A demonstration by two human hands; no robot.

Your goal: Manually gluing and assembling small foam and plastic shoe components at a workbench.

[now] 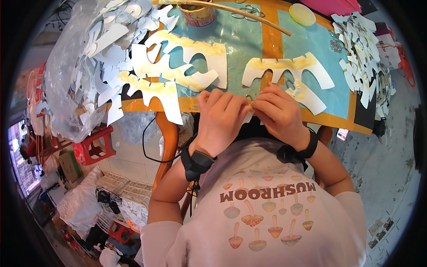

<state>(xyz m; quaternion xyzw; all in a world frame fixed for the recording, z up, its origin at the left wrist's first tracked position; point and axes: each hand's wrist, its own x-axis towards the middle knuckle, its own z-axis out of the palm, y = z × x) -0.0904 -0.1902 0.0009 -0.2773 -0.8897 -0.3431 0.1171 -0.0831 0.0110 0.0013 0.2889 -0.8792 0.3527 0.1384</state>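
Observation:
My left hand (221, 113) and my right hand (280, 113) meet at the near edge of the table. Both are closed in a pinch on a small white cut-out piece (248, 117), mostly hidden by the fingers. A small metal ring (249, 97) shows between the fingertips; whether it is fixed to the piece I cannot tell. Just past my right hand lies a white cut-out (308, 99) smeared with yellowish glue, below a wider arched one (284, 66). More glue-coated white cut-outs (182, 66) lie beyond my left hand, one (162, 99) overhanging the edge.
A big heap of white cut-outs in clear plastic (95, 58) fills the left side. Another pile (360, 58) stands at the right. At the back are a glue tub (198, 15), a wooden stick (240, 11), metal rings (250, 12) and a yellow lid (302, 14). A red stool (95, 144) stands below left.

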